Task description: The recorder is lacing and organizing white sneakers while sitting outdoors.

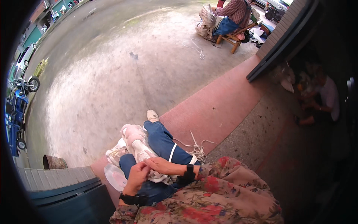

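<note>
Both my hands meet over my lap, fingertips close together. The fingers of my left hand [137,178] are pinched closed; what they hold is too small to tell. My right hand [163,165] reaches in from the right, its fingers also drawn together at the same spot, their grip hidden. Just beyond and under them lies a bundle of white and pale pink pieces [135,137] that look like shoe uppers, resting between my blue-clad legs [163,142]. Another pale piece [116,153] lies at its left. White laces [199,150] trail in a loose heap beside my right thigh.
A clear plastic container [115,177] sits left of my lap. A round bucket [55,162] stands beyond the left wall. Across the pavement a person [235,15] sits on a wooden chair [234,39]; another person [328,97] crouches in shade at right, past the dark door [283,39].
</note>
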Demonstrator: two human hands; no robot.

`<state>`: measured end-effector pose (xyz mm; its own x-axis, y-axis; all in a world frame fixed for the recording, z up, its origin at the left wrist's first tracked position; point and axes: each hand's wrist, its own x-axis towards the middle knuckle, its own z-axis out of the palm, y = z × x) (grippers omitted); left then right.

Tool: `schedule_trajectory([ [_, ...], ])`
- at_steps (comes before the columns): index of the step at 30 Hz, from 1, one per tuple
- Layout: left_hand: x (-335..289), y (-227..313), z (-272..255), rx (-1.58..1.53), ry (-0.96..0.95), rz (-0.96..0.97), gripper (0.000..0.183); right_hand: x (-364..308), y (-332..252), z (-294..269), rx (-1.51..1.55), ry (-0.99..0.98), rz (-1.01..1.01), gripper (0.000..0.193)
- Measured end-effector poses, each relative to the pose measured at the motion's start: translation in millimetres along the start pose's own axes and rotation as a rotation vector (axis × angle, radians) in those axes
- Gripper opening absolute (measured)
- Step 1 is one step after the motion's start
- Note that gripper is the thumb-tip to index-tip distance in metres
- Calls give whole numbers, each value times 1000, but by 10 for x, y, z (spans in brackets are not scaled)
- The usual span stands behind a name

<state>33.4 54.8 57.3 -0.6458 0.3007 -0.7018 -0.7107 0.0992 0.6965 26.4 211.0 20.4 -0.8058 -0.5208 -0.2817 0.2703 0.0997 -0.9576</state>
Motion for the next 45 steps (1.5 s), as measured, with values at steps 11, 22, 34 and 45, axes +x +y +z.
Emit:
schedule_trajectory([
  [11, 117, 82, 12, -130, 154, 222, 9, 115, -164, -91, -282, -129, -102, 30],
  [22, 554, -85, -431, 497, 511, 588, 12, 443, 13, -433, -331, 247, -113, 15],
  [34, 663, -115, -350, 744, 466, 547, 20, 532, 198, -342, -481, 276, -161, 18],
  [45, 797, -226, -344, 664, 555, 620, 14, 554, 216, -252, -782, 290, -267, 12],
])
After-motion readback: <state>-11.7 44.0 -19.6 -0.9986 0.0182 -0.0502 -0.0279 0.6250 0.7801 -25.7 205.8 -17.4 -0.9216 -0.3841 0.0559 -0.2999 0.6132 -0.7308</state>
